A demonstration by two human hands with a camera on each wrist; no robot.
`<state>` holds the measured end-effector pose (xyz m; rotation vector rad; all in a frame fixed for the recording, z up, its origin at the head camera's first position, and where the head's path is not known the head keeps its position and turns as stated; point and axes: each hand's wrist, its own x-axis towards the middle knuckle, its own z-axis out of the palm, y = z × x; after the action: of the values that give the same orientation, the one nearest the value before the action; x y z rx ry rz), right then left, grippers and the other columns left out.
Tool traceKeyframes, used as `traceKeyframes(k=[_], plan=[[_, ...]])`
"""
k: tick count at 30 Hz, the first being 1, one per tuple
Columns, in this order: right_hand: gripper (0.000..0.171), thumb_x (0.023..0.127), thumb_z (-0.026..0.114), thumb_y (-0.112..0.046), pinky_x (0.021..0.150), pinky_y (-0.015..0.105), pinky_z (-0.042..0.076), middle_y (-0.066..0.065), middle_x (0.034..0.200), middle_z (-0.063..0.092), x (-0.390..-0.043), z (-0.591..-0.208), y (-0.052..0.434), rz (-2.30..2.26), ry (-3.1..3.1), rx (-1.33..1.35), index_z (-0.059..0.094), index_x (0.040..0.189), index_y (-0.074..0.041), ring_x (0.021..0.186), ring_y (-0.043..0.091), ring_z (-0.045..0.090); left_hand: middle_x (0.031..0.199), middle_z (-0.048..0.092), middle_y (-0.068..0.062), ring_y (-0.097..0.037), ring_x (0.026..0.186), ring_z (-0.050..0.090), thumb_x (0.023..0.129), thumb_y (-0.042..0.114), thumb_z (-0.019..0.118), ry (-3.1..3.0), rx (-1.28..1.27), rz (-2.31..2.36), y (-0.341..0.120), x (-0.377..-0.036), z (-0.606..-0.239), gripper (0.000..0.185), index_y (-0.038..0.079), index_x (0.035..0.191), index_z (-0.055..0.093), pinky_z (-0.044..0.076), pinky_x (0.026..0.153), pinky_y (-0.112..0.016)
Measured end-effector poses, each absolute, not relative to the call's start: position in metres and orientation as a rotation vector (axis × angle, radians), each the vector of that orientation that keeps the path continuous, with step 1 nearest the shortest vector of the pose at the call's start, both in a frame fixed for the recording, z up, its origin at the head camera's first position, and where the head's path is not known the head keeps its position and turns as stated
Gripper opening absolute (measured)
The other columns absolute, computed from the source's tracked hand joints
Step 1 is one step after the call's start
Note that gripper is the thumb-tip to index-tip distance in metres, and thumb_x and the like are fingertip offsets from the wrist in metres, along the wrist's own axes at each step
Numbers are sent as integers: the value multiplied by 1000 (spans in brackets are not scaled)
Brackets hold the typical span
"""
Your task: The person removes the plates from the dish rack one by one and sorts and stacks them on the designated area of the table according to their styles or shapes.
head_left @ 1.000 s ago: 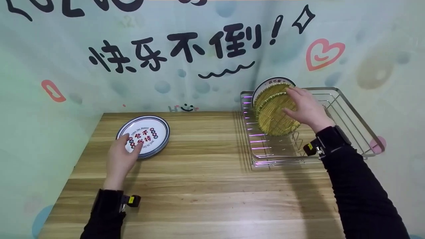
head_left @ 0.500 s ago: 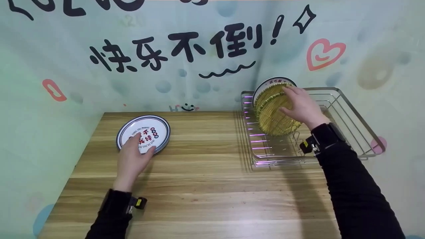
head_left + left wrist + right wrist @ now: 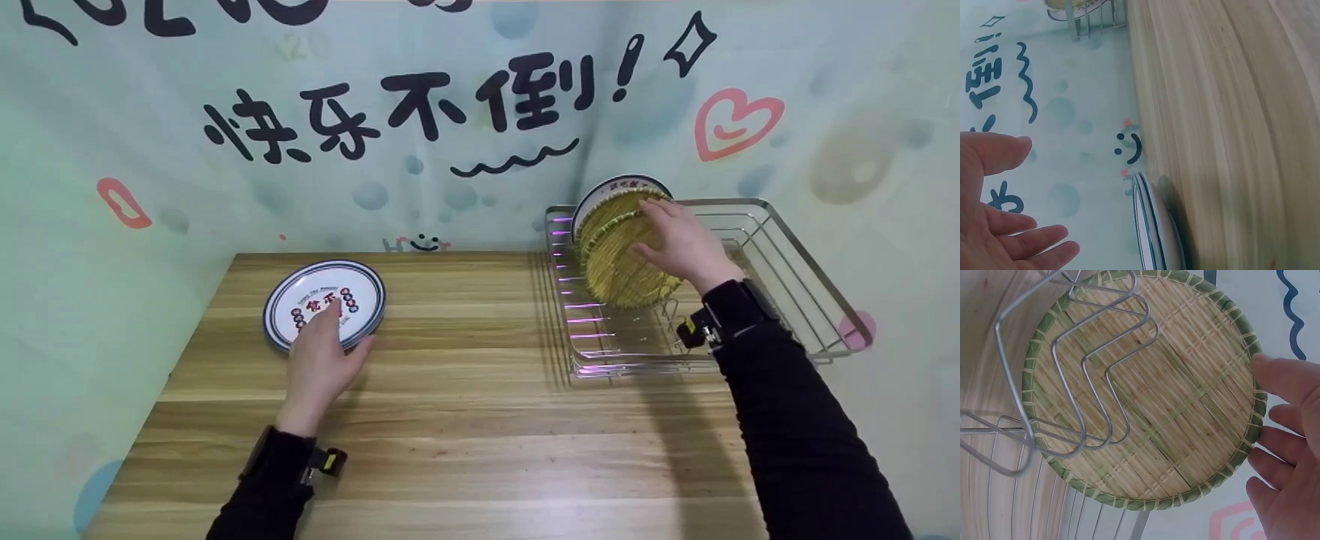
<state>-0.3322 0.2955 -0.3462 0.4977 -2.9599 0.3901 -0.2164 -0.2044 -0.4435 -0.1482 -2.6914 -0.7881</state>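
A stack of white plates (image 3: 330,286) with dark blue rims and red print lies on the wooden table (image 3: 480,420) at the left. My left hand (image 3: 324,352) reaches over its near right edge, fingers straight and forefinger over the plate's face. In the left wrist view the hand (image 3: 1005,225) is spread, with the plate stack (image 3: 1154,233) edge-on beside it. Two round woven bamboo trays (image 3: 611,266) stand upright in a wire dish rack (image 3: 645,367). My right hand (image 3: 679,241) lies against the front bamboo tray (image 3: 1145,388), its fingers (image 3: 1280,419) straight along the rim.
A white plate (image 3: 626,182) stands behind the bamboo trays at the rack's back. The rack's wire dividers (image 3: 1081,377) cross in front of the tray. A printed backdrop (image 3: 450,112) closes off the table's far and left sides.
My left hand has slid to the right along the plate stack's near edge. My right hand has shifted slightly left on the bamboo tray.
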Motion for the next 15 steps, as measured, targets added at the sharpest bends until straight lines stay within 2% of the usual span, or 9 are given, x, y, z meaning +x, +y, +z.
traceKeyframes(k=[7, 15], plan=[[53, 92, 64, -4, 109, 60, 33, 31, 137, 46, -329, -345, 295, 387, -2859, 502, 45, 140, 7, 127, 48, 42, 138, 48, -34, -50, 125, 47, 86, 27, 76, -2691, -175, -802, -194, -217, -444, 78, -12, 142, 40, 35, 107, -60], [34, 94, 53, 1, 102, 61, 38, 29, 123, 55, -326, -344, 294, 396, -2814, 483, 56, 128, 5, 118, 48, 47, 138, 49, -33, -49, 125, 47, 85, 23, 77, -2676, -209, -840, -182, -219, -448, 77, -12, 142, 40, 34, 108, -59]])
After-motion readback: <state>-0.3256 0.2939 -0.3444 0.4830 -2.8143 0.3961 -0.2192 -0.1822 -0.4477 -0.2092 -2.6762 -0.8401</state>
